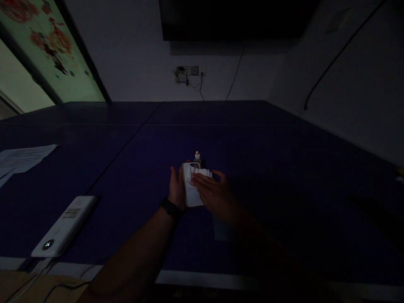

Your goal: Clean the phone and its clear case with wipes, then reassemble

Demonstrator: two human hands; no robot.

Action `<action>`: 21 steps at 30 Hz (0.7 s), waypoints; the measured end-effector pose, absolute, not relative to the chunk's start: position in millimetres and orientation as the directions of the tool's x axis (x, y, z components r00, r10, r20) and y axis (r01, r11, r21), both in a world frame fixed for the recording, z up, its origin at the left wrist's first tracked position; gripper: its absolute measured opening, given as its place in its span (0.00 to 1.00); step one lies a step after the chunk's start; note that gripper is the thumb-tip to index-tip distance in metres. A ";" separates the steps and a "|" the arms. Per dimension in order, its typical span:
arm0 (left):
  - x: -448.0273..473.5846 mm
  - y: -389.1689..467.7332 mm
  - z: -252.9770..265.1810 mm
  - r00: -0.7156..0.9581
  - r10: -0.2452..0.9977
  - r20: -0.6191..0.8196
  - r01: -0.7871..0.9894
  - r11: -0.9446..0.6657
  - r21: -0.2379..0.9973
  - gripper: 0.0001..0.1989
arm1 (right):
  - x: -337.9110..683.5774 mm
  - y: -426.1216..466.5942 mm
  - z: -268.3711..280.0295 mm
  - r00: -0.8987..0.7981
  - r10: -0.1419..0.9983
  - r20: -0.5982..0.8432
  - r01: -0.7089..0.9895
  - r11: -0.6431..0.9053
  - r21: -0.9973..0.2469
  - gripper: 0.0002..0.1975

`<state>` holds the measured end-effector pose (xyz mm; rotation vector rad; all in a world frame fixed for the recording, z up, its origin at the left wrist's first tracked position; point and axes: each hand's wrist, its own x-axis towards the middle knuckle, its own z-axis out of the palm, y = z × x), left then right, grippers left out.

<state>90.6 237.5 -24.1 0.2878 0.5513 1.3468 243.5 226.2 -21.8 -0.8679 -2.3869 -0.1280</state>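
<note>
A smartphone (193, 198), its pale face turned up, rests in my left hand (177, 187), whose fingers go round its left edge and beneath it. My right hand (212, 191) presses a white tissue (190, 176) onto the upper part of that face; the fingers lie bent over the tissue. Just beyond the phone's top edge stands a small bottle (197, 156) with a white dropper-like tip. Under my right wrist, a flat greyish sheet or cloth (222, 230) lies partly hidden on the table. Dim light hides fine detail.
A white power bank (65, 227) with a lit display and plugged-in cables lies at the left of the dark blue table (142, 155). Printed papers (27, 160) are at the far left. Behind the table are a wall socket strip (189, 71) and a black screen (236, 19).
</note>
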 end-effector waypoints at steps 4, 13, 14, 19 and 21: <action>91.4 238.5 -26.4 0.140 0.972 -0.189 -0.835 0.219 0.504 0.35 | 246.7 226.1 -19.0 -0.601 0.545 0.584 0.579 0.801 -0.152 0.21; 87.9 239.5 -29.2 0.099 0.979 -0.180 -0.851 0.177 0.495 0.34 | 260.7 226.6 -12.8 -0.675 0.446 0.587 0.467 0.875 -0.127 0.13; 87.0 239.8 -29.1 0.094 0.979 -0.184 -0.854 0.174 0.490 0.34 | 260.4 226.2 -13.0 -0.695 0.419 0.584 0.439 0.891 -0.116 0.13; 85.8 239.6 -29.0 0.110 0.976 -0.186 -0.846 0.190 0.498 0.36 | 257.0 225.4 -15.6 -0.685 0.429 0.589 0.478 0.874 -0.080 0.16; 86.6 238.8 -28.5 0.109 0.977 -0.182 -0.841 0.188 0.507 0.36 | 256.9 225.5 -16.7 -0.654 0.456 0.603 0.513 0.854 -0.090 0.15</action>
